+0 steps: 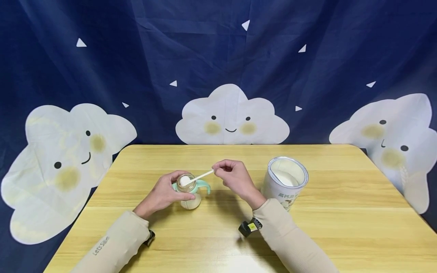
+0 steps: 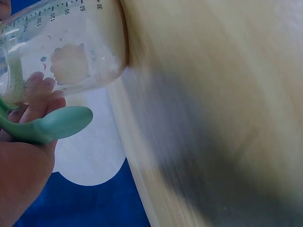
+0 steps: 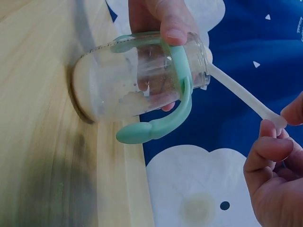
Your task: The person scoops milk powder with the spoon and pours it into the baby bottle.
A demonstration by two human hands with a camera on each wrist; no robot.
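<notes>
My left hand [image 1: 168,192] grips a clear baby bottle [image 3: 113,80] around its neck, thumb in front and fingers behind. The bottle stands uncapped on the table, with green side handles [image 3: 163,124] and pale contents at its bottom. Between thumb and fingertips, my right hand [image 1: 236,177] pinches the end of a white scoop's [image 1: 202,176] long handle. The scoop's bowl, heaped with white powder [image 1: 185,180], sits at the bottle's mouth. In the left wrist view the bottle [image 2: 71,52] shows printed volume marks.
An open white milk powder can [image 1: 275,187] stands on the wooden table [image 1: 211,242] just right of my right forearm, with powder [image 1: 286,177] inside. A dark blue curtain [image 1: 211,49] with cloud prints hangs behind the table's far edge.
</notes>
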